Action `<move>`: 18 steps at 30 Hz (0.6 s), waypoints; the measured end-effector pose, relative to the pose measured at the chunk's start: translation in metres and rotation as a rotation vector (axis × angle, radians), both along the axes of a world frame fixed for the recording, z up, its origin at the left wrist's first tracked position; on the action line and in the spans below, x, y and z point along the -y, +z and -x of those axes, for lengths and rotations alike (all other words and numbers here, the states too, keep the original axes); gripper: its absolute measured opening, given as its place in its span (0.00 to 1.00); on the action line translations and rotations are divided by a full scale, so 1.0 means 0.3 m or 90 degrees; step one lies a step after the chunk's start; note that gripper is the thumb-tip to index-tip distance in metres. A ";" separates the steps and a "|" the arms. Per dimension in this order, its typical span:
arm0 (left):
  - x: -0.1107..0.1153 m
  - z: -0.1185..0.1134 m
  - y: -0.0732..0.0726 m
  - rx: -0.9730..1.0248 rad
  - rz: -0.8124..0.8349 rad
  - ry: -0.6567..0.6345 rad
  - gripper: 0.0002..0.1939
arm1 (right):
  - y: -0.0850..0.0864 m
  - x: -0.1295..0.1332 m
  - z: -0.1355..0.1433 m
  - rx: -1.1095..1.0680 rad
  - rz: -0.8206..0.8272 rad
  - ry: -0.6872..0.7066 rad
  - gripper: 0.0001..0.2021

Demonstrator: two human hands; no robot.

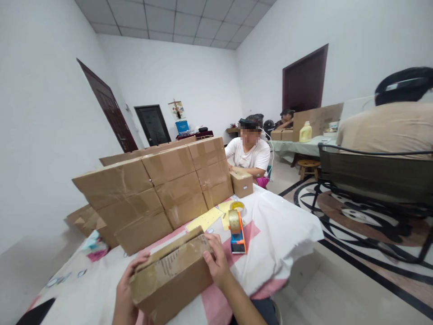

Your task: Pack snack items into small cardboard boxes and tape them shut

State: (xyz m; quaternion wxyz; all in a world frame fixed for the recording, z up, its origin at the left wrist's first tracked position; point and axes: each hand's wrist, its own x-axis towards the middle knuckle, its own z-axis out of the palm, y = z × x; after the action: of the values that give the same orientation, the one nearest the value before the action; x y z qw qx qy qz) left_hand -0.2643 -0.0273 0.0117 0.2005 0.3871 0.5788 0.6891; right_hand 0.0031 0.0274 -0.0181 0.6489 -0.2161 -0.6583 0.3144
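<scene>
My left hand [128, 276] and right hand [217, 258] are gripping one brown carton [177, 271] by its opposite ends, near side of the tablecloth [270, 221]; one tape dispenser [237, 237] is resting to the right; stacked boxes [179, 187] are standing beyond; one co-worker [251, 154] is sitting farther off.

Indoor, fairly bright, cool-white, mostly even; exact light source can't be told. White back wall [189, 76] reads pale, ceiling [189, 20] duller grey at top. Soft grey shadow on left wall [30, 180], lower left of frame. Dark door [153, 124] left of centre swallows detail. Tape glints on stacked cartons [172, 174], sheen on near carton [176, 259], bottom centre; its print too soft to read. Strong wide-angle distortion: left door [110, 110] slants, chair [375, 174] stretched toward right edge. Far right background soft. Pixelated patch over head of seated person [253, 153], right of centre.
</scene>
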 end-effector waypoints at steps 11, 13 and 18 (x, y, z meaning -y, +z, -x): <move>0.111 -0.007 0.051 -0.214 0.104 -0.029 0.23 | 0.031 0.010 0.002 -0.022 0.110 0.031 0.21; 0.127 -0.037 0.059 -0.284 0.145 0.026 0.23 | 0.043 0.009 -0.002 -0.002 0.114 0.042 0.18; 0.134 -0.188 0.061 -0.563 0.162 0.004 0.24 | 0.052 0.000 0.009 0.022 0.122 0.026 0.11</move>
State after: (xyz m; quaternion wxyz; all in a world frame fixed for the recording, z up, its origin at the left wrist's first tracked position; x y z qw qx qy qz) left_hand -0.2078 -0.0677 0.0299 -0.0224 0.6147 0.6898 0.3818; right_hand 0.0005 0.0273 -0.0024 0.6075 -0.2686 -0.6406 0.3854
